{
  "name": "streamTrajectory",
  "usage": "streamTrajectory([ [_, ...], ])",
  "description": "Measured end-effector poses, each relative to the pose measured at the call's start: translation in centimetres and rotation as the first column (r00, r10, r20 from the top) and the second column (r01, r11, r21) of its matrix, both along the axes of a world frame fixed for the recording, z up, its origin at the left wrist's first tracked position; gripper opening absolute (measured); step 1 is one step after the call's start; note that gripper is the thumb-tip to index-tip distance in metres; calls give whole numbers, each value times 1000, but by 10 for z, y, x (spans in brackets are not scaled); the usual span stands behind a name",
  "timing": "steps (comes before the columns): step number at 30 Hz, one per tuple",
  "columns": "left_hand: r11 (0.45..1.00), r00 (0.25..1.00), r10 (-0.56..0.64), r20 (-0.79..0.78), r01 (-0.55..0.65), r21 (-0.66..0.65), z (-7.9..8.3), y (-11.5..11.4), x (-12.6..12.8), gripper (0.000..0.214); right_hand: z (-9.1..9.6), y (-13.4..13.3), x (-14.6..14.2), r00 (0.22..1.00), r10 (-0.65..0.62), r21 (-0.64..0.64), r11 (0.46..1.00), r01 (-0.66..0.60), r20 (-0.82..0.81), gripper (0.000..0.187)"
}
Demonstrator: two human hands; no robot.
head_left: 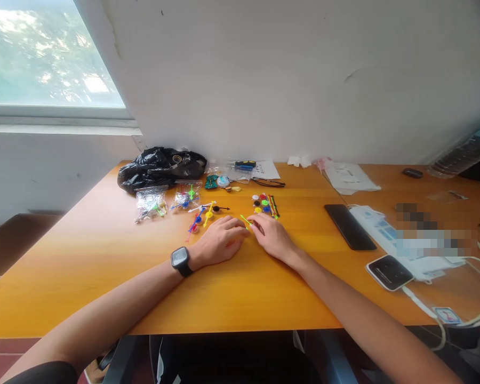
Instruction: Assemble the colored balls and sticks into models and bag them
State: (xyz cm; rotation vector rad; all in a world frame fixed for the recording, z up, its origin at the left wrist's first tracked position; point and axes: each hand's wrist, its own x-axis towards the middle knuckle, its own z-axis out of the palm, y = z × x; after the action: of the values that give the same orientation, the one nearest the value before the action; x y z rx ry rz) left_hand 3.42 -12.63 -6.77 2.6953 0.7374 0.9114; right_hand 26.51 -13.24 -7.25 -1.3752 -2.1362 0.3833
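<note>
We see the right hand (271, 234) with its thumb and fingers pinched on a slim yellow-green arrow (245, 219), held just above the middle of the desk (240, 293). The left hand (223, 238) lies close beside it, fingers curled and bent toward the arrow; we cannot tell whether they grip anything, since a small greenish bit at their tips is too tiny to make out.

From here, we judge the likeliest slip to be the arrow twisting or springing out of the pinch, because it is so thin and probably smooth. If it drops, the round caps (261, 203) to the far right of the hands could be knocked and roll, and the slender loose arrows (273, 207) beside them could scatter. A careless sweep of the left wrist might also disturb the crowded spinners (208, 214) just beyond the left hand, whose long pointers overlap.

The small parts look like hard, glossy plastic in red, blue, yellow, black and white: the caps squat and rounded, the arrows narrow with flared ends. Behind the spinners, the clear bags (151, 204) are crinkled and shiny, and the black bag (156, 170) is slack and creased. The desk's wood-toned top has a soft sheen.
</note>
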Motion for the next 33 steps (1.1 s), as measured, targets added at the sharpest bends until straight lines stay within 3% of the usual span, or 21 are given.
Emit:
streamTrajectory([
  [5,988,981,150,122,-152,0,2,-1,0,45,5,-2,-3,982,117,58,992,-109,-149,29],
  [9,979,972,199,121,-202,10,-1,1,0,42,5,-3,-6,951,203,72,979,-191,-235,31],
  [21,966,961,247,121,-234,-114,-7,3,0,18,-2,-2,-7,921,214,30,976,-216,-326,29],
  [33,982,984,179,24,-177,-70,-9,7,0,10,-6,0,-6,940,186,29,982,-185,-287,23],
])
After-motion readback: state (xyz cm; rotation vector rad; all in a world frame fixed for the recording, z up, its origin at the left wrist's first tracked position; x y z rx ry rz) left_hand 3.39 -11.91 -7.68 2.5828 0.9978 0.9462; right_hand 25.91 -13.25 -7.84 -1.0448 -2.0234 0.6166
